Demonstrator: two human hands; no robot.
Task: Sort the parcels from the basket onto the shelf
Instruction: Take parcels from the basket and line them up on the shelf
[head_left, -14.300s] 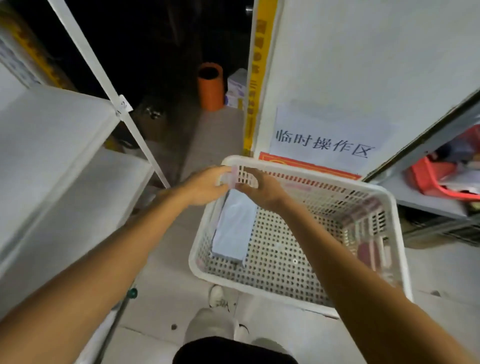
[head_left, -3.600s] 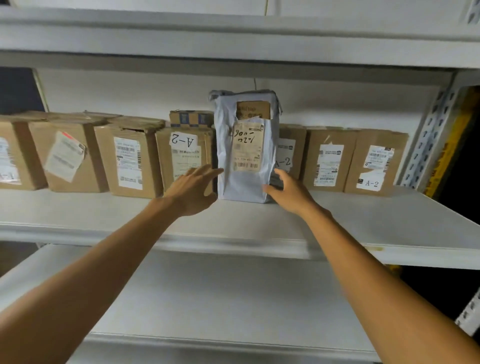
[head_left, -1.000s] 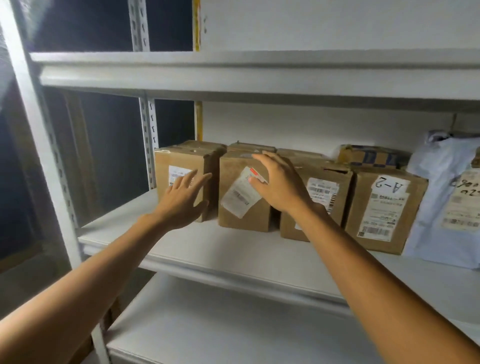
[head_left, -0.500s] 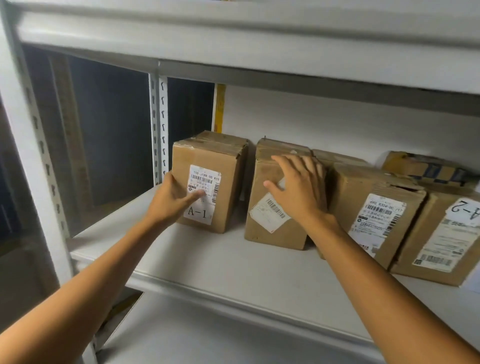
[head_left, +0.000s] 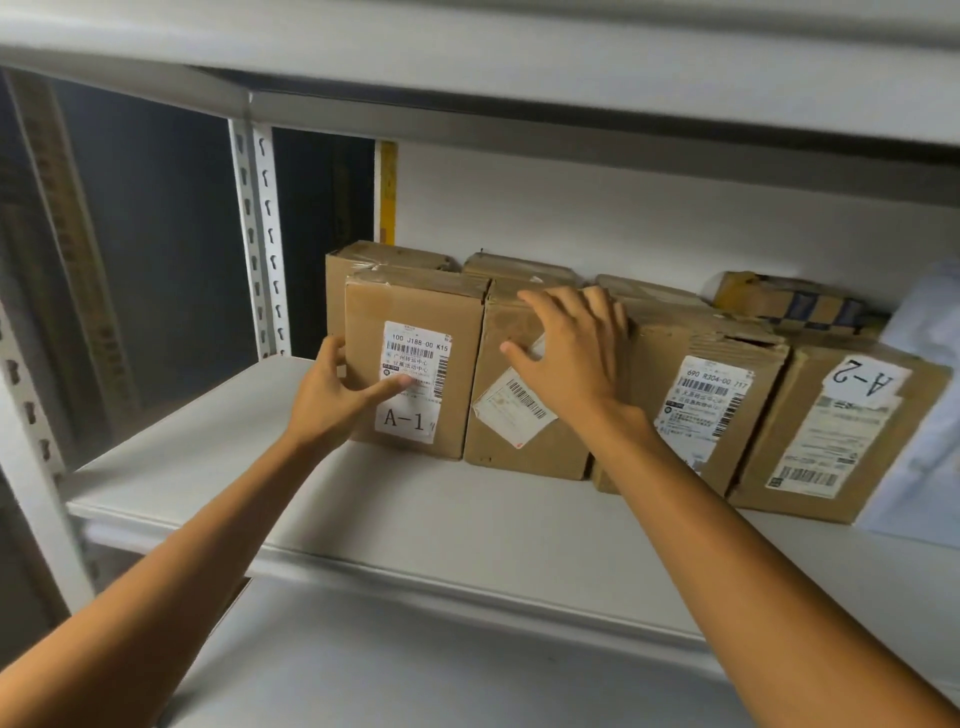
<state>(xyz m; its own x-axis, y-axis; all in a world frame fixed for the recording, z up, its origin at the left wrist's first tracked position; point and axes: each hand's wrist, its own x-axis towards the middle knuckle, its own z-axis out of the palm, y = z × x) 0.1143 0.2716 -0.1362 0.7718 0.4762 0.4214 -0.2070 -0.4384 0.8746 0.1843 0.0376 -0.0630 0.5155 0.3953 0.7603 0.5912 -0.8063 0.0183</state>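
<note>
The A-1 box (head_left: 415, 312) stands upright on the shelf (head_left: 415, 514) at the end of the row, directly ahead of the left hand (head_left: 332, 400). That hand clasps its left edge, thumb on the label, fingers round the side. The right hand (head_left: 576, 364) lies spread, unclenched, on the next box (head_left: 519, 447). Bare shelf lies left of the fingers; boxes are packed rightward.

Cardboard boxes (head_left: 670, 358) stand in a row on the white shelf (head_left: 415, 519), side by side and touching. The left hand (head_left: 332, 402) holds the leftmost box (head_left: 457, 322), marked A-1: thumb on its front label (head_left: 410, 418), fingers round its left side. The right hand (head_left: 571, 364) rests on the second box (head_left: 524, 447), fingers spread over its top front edge. Further right stands a box marked A-2 (head_left: 831, 431), its marking upside down, just beside a pale bag (head_left: 924, 426).
</note>
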